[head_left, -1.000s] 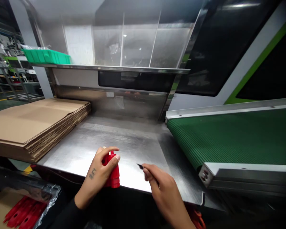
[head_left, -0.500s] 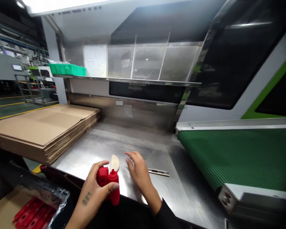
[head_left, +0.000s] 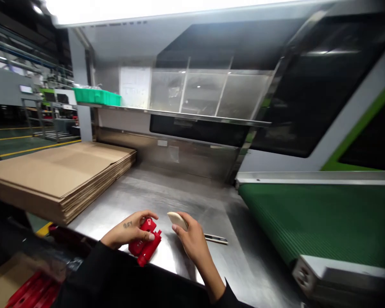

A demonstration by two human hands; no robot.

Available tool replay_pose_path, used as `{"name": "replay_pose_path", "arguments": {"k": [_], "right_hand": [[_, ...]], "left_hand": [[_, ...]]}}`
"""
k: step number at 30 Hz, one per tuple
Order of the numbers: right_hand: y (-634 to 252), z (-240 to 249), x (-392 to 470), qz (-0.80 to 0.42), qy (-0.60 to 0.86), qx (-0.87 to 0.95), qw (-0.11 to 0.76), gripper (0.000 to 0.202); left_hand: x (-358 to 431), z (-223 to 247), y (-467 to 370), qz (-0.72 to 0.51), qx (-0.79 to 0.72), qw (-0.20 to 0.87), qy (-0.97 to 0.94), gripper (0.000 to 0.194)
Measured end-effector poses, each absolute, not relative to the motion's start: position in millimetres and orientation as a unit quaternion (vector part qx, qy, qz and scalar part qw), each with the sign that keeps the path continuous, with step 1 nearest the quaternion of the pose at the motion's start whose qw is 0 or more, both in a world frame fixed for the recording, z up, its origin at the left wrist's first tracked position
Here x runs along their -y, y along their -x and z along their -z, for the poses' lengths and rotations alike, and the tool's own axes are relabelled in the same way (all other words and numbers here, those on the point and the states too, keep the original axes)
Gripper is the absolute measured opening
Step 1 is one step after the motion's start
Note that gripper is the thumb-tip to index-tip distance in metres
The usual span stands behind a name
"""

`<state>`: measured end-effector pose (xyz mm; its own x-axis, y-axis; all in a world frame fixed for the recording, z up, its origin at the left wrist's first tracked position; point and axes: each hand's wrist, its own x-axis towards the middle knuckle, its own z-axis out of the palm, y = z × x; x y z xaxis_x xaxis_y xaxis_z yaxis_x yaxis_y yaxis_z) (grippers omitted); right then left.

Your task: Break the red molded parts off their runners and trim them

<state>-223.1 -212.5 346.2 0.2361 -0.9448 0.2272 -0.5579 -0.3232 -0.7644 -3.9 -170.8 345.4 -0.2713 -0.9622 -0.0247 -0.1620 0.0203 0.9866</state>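
Plastic, hard and red, that's what the part (head_left: 145, 242) looks like: a small moulded piece with a stubby nozzle end and a blockier body, lying tilted on the steel table (head_left: 167, 192) close to its near edge. The left hand (head_left: 128, 231) has it, fingers curled over the top and thumb at the side, closed on the blocky end, with the nozzle poking out toward 5 o'clock.

My guess is it's light and stiff, won't flex, and probably a bit slick on that polished steel, so gripping the squarer body like this seems a better bet than the narrow tip.

The right hand (head_left: 192, 239) is just beside it at 3 o'clock, fingers pinched around a small cream piece (head_left: 177, 220), flat and rounded, held a little above the table. Can't tell what it's made of; it looks thin and light, so an edge pinch seems fine.

Past the right hand, at 3 o'clock again, a thin knife (head_left: 215, 239) lies flat on the steel, untouched.

Cardboard stack (head_left: 60, 171) sits at 10 o'clock from the part, well apart. Green conveyor (head_left: 308, 214) runs off at 2 o'clock. More red parts (head_left: 32, 293) sit in a bagged box below the table edge at 8 o'clock.
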Motion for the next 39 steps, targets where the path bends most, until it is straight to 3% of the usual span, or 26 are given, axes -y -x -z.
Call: {"name": "replay_pose_path", "arguments": {"k": [6,7,10,13,16,25,39], "right_hand": [[271,-344,209,0.322,0.756,-0.511,0.254,0.046],[273,-342,210,0.309,0.763,-0.51,0.25,0.048],[268,-336,212,0.298,0.766,-0.518,0.237,0.048],[250,-333,213,0.306,0.769,-0.507,0.242,0.042],[233,-327,212,0.307,0.778,-0.491,0.244,0.042],[216,-312,230,0.28,0.767,-0.521,0.247,0.044],[213,-310,234,0.261,0.746,-0.545,0.281,0.048]], "left_hand": [[232,-356,15,0.514,0.734,0.205,-0.393,0.081],[230,-357,16,0.488,0.749,0.206,-0.398,0.083],[211,-345,24,0.365,0.727,0.267,-0.517,0.065],[186,-310,42,0.277,0.633,0.336,-0.64,0.064],[172,-273,59,0.182,0.637,0.39,-0.64,0.051],[178,-240,64,-0.131,0.687,0.358,-0.618,0.038],[179,-257,71,-0.259,0.671,0.333,-0.61,0.036]]}}
